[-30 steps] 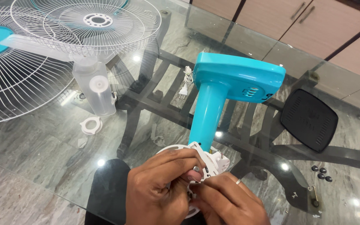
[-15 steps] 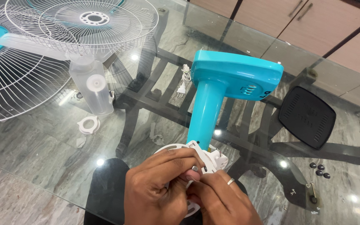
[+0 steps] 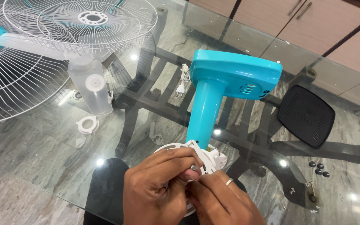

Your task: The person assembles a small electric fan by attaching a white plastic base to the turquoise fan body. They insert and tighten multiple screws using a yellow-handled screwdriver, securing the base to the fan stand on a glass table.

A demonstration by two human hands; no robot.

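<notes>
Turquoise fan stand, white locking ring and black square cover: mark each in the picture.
Turquoise fan stand (image 3: 204, 111): head view, on the middle of its round column.
White locking ring (image 3: 87, 124): head view, on its rim, lying on the glass.
Black square cover (image 3: 306, 116): head view, on the middle of its slotted face.

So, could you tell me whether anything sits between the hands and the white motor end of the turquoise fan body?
Nothing visible does. The left hand and right hand are already on the white motor end, their fingers pinching at it.
</notes>
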